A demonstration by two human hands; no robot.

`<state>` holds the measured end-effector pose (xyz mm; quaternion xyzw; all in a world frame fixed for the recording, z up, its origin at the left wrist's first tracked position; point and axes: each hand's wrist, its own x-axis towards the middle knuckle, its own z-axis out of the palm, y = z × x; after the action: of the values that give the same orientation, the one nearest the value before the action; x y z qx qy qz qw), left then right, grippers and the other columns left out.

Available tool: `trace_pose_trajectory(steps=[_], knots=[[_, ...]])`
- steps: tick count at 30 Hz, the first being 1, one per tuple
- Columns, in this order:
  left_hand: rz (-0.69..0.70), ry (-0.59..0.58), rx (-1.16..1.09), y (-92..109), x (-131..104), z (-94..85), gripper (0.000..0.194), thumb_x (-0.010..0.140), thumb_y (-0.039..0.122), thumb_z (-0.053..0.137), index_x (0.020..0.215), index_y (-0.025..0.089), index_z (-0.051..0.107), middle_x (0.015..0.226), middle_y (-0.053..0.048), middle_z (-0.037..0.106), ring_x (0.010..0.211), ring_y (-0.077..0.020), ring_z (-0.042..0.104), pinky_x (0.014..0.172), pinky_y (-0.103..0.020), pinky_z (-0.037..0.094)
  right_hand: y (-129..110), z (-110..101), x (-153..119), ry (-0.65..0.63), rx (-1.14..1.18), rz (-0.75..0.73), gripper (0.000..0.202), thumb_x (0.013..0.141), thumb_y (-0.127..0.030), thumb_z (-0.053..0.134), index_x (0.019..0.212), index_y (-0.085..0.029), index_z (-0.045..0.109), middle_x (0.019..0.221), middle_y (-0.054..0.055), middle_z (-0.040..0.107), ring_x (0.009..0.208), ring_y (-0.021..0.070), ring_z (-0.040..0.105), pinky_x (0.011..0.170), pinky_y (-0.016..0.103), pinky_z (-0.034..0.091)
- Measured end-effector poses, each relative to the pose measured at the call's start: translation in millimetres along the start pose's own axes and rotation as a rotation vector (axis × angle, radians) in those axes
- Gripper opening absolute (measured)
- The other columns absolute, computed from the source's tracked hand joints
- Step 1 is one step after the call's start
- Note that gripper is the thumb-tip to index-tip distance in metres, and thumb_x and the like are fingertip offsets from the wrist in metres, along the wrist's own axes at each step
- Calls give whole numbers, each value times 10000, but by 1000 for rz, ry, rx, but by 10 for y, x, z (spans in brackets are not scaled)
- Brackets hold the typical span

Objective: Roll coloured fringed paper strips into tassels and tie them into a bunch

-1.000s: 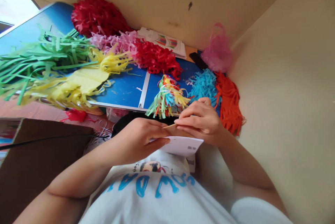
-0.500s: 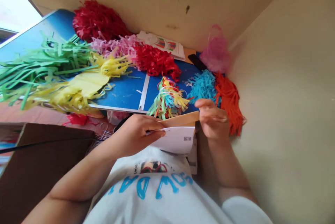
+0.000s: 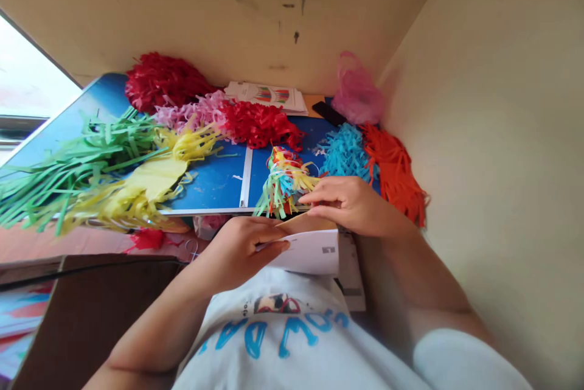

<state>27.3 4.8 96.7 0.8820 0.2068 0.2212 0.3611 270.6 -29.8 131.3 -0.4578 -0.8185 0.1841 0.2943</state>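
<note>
My left hand [image 3: 249, 247] is closed on the left side of a folded piece of paper, thumb on top. Its near part is a white sheet [image 3: 310, 251] with a small printed grey mark, and its far part is a tan flap [image 3: 296, 222]. My right hand [image 3: 347, 204] has its thumb and fingers at the tan flap's upper edge, seemingly pinching it. Just beyond the hands lies a multicoloured bundle of paper tassels [image 3: 285, 180], bound with thin white string. A blue heap of paper fringe [image 3: 347, 153] is behind my right hand.
On the blue table [image 3: 214, 180] lie green strips [image 3: 91, 146], yellow fringe [image 3: 155, 177], red fringe [image 3: 260, 125], orange fringe [image 3: 392, 168], a black phone [image 3: 329, 114] and a pink plastic bag [image 3: 358, 98]. An open cardboard box [image 3: 104, 317] stands at lower left; a wall rises at right.
My right hand has moved left from the flap's right end, fingers now over its upper edge. My left hand keeps its hold on the paper. The view has tilted up slightly.
</note>
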Motion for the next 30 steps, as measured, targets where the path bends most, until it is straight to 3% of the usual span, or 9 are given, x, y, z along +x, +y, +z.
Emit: trace_pose_trajectory(steps=[4, 10, 16, 18, 20, 22, 24, 26, 30], knots=[[1, -24, 3, -4, 12, 30, 210, 932, 240, 558, 894, 198, 761, 819, -15, 736, 702, -106, 670, 620, -181, 454, 39, -17, 122, -156, -64, -32, 95, 853, -211, 707, 902, -233, 785, 866, 23, 702, 793, 151, 658, 699, 240, 486], [-17, -58, -8, -37, 30, 8, 243, 945, 266, 543, 886, 186, 765, 808, -32, 728, 688, -113, 657, 619, -198, 444, 108, 154, 74, -30, 38, -102, 140, 889, -191, 653, 910, -251, 778, 874, 19, 688, 774, 129, 646, 648, 223, 471], [-57, -28, 7, -104, 8, 12, 228, 937, 292, 559, 942, 202, 769, 813, -27, 737, 682, -118, 657, 616, -202, 444, 257, 209, -6, 20, 269, -101, 117, 891, -298, 667, 886, -254, 775, 833, 22, 655, 750, 134, 627, 664, 253, 494], [-67, -18, 11, -134, -7, 13, 229, 936, 299, 560, 960, 205, 767, 829, -28, 743, 695, -123, 661, 624, -205, 449, 282, 237, -94, 155, 365, 2, 99, 857, -335, 706, 829, -259, 763, 792, 10, 627, 749, 144, 614, 688, 275, 502], [-65, -1, 5, -155, -13, 11, 233, 938, 303, 556, 965, 205, 765, 850, -30, 750, 720, -127, 667, 642, -206, 456, 249, 308, -210, 448, 464, 131, 129, 848, -384, 709, 809, -263, 735, 812, 10, 611, 772, 156, 607, 718, 303, 510], [-65, 16, 8, -159, -5, 10, 236, 939, 309, 553, 969, 206, 762, 843, -29, 750, 719, -128, 665, 641, -207, 454, 147, 424, -325, 677, 544, 217, 189, 825, -437, 720, 917, -272, 713, 933, 31, 621, 836, 176, 615, 751, 332, 523], [-68, 22, 28, -143, 15, 16, 238, 939, 317, 552, 956, 205, 762, 807, -25, 739, 694, -125, 652, 624, -209, 443, 4, 559, -402, 697, 583, 272, 363, 795, -418, 753, 1120, -289, 656, 1039, 49, 625, 878, 190, 631, 775, 348, 538], [-71, 23, 41, -108, 39, 25, 242, 938, 323, 552, 942, 195, 757, 809, -28, 732, 695, -124, 644, 619, -208, 434, -126, 668, -425, 652, 590, 326, 504, 795, -327, 765, 1257, -306, 564, 975, 25, 649, 837, 176, 648, 762, 335, 546], [-98, -5, 32, -8, 58, 30, 284, 938, 376, 545, 918, 172, 740, 768, -26, 699, 649, -111, 601, 584, -199, 408, -188, 710, -371, 685, 582, 317, 511, 807, -261, 746, 1259, -284, 508, 781, -38, 651, 692, 134, 633, 686, 283, 545]])
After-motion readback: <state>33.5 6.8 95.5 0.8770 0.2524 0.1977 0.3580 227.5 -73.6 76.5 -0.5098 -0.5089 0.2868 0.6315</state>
